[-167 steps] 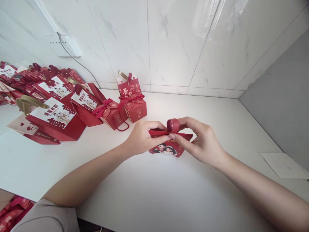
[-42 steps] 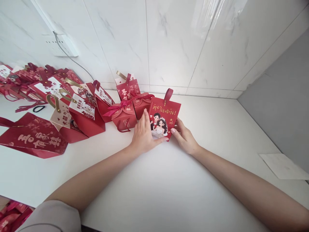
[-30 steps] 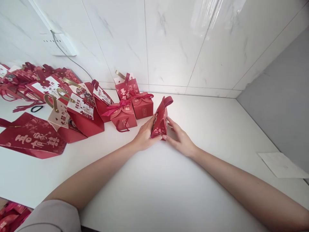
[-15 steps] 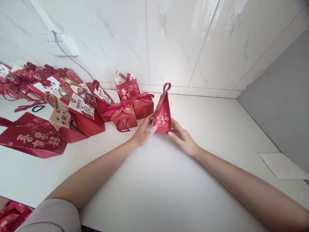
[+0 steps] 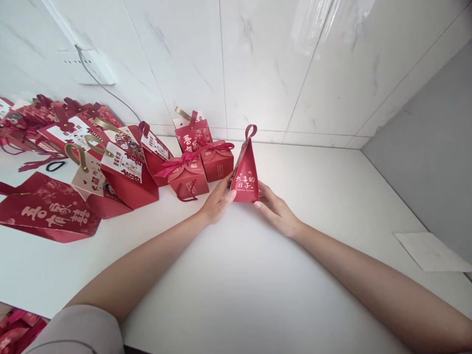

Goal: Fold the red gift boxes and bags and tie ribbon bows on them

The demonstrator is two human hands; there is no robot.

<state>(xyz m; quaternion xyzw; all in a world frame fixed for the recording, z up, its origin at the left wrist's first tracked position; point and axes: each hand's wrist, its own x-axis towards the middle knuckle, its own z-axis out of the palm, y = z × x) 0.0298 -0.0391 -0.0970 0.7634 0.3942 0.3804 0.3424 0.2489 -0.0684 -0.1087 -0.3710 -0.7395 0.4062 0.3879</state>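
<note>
A small red gift box (image 5: 245,172) with a looped handle on top and gold lettering stands upright on the white table (image 5: 258,275), its narrow side towards me. My left hand (image 5: 217,202) presses its fingertips against the box's lower left edge. At the lower right corner, my right hand (image 5: 275,210) holds the box with fingers and thumb. Both hands rest low on the table, one at each side of the box.
Two red ribboned boxes (image 5: 201,167) stand just left of the held box. Further left lie several red gift bags (image 5: 121,167) and a flat red bag (image 5: 51,214). A white paper sheet (image 5: 431,251) lies at the right. A tiled wall (image 5: 258,69) backs the table.
The box, earlier folded flat between my hands, was stood upright beside the ribboned boxes and turned so its narrow side faces me. In the last half second it shifted only slightly.
</note>
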